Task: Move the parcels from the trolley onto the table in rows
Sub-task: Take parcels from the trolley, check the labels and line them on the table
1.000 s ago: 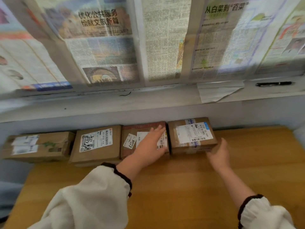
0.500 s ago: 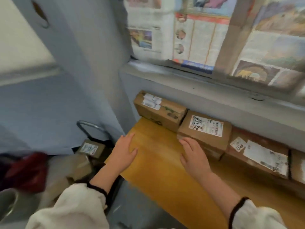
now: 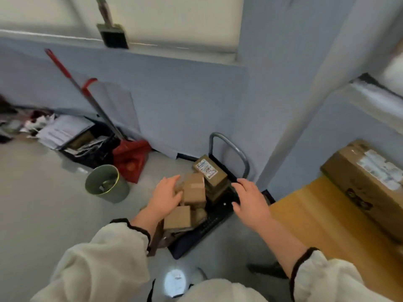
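Mid-task. Tabletop (image 3: 316, 219) shows one big parcel (image 3: 366, 182); rest of row out of view. Trolley (image 3: 196, 238) loaded: labelled parcel (image 3: 209, 171), plain carton (image 3: 194, 190), more below. Left hand (image 3: 165, 197) grip wide, at plain carton's side. Right hand (image 3: 250, 201) grip wide, empty, above trolley. Nothing lifted yet.

- The big parcel (image 3: 368, 186) on the bench (image 3: 316, 214) is cut off by the right edge, and its labels are a blur.
- The left hand (image 3: 165, 198) hides part of the stacked parcels (image 3: 194, 192) on the trolley (image 3: 205, 234); whether it touches them cannot be told.
- The print on the top parcel (image 3: 209, 171) is too small to read.
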Motion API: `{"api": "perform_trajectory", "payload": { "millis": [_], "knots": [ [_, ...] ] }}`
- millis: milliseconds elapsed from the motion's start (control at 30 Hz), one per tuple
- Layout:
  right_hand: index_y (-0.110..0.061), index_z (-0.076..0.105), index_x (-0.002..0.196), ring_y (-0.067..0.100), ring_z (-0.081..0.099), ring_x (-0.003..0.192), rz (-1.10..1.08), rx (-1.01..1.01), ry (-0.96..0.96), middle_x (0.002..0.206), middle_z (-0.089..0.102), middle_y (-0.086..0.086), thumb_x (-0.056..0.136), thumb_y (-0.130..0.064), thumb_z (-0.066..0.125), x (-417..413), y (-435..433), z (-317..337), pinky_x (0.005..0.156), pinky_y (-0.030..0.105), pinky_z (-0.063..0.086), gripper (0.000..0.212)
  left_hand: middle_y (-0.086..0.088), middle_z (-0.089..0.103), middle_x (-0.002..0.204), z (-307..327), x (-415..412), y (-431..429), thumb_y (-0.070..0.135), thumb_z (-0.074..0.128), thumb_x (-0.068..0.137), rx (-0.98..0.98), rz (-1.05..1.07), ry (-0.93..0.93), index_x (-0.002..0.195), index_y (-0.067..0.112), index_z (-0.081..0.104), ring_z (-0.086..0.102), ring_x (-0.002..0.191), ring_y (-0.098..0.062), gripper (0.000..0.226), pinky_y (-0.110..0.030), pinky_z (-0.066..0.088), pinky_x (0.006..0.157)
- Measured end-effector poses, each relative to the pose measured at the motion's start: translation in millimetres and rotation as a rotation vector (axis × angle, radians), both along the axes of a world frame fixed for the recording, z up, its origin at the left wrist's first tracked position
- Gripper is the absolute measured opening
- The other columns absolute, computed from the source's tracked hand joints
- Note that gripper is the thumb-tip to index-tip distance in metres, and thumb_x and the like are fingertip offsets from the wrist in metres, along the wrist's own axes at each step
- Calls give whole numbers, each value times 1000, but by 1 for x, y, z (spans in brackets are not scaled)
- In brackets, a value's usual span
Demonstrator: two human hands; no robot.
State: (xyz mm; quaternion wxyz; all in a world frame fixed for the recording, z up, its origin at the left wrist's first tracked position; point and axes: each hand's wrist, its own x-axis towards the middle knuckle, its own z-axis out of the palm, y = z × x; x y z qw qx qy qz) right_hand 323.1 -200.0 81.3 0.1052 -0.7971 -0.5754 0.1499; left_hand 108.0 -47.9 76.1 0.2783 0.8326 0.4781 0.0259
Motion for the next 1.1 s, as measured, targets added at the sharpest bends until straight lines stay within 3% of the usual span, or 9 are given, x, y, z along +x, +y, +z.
{"api": "perform_trajectory", "payload": {
  "millis": [200, 433, 500, 633, 767, 833, 933, 1100],
  "knots": [
    [-18, 33, 139, 26, 27, 134, 167, -268, 3, 149, 25, 3, 87, -32, 58, -36, 73, -39, 104, 40, 36, 60, -12, 50, 136, -36, -56, 29, 19, 59, 88, -139, 214, 63, 141, 13, 40, 44, 126, -26, 57, -35, 33, 106],
    [-19, 34, 136, 26, 38, 125, 225, -602, 57, 142, 33, 4, 90, -34, 53, 6, 121, -133, 97, 37, 41, 52, -7, 58, 126, -103, -46, 38, 14, 57, 83, -230, 326, 107, 130, 14, 51, 52, 117, -25, 47, -28, 39, 93],
    [-18, 38, 133, 24, 43, 121, 159, -694, 101, 136, 39, 5, 90, -34, 53, 24, 126, -168, 95, 35, 42, 48, -4, 48, 138, -131, -28, 43, 18, 55, 86, -293, 285, 141, 139, 16, 41, 43, 126, -21, 55, -31, 36, 102],
    [-12, 36, 137, 24, 47, 121, -116, -767, 420, 135, 46, 10, 91, -29, 56, 35, 143, -231, 94, 29, 40, 54, -1, 30, 152, -192, 12, 74, 24, 52, 91, -292, 151, 204, 148, 21, 21, 27, 138, -19, 65, -33, 24, 114],
    [-9, 40, 134, 30, 55, 102, -807, -779, 1117, 116, 52, 13, 92, -27, 56, 29, 178, -284, 73, 34, 46, 48, -4, 18, 156, -254, 51, 126, 25, 51, 91, -215, 21, 269, 150, 18, 12, 20, 141, -25, 71, -38, 21, 116],
    [-10, 37, 136, 36, 53, 113, -1063, -730, 1380, 129, 48, 18, 94, -27, 52, 27, 195, -308, 84, 41, 45, 48, -5, 13, 157, -281, 67, 150, 25, 53, 90, -179, -39, 302, 150, 17, 8, 17, 142, -27, 75, -39, 20, 116],
    [-5, 30, 140, 41, 46, 123, -1292, -666, 1551, 140, 39, 25, 96, -27, 48, 23, 213, -343, 102, 46, 38, 52, -4, 10, 158, -316, 88, 179, 28, 55, 89, -107, -103, 310, 150, 20, 7, 13, 142, -29, 78, -43, 22, 113],
    [0, 27, 140, 43, 46, 122, -1473, -639, 1683, 135, 42, 30, 97, -28, 45, 14, 217, -388, 102, 48, 39, 54, -5, 9, 158, -357, 109, 206, 37, 52, 90, -88, -173, 340, 150, 21, 7, 7, 144, -31, 77, -52, 20, 114]
  ]
}}
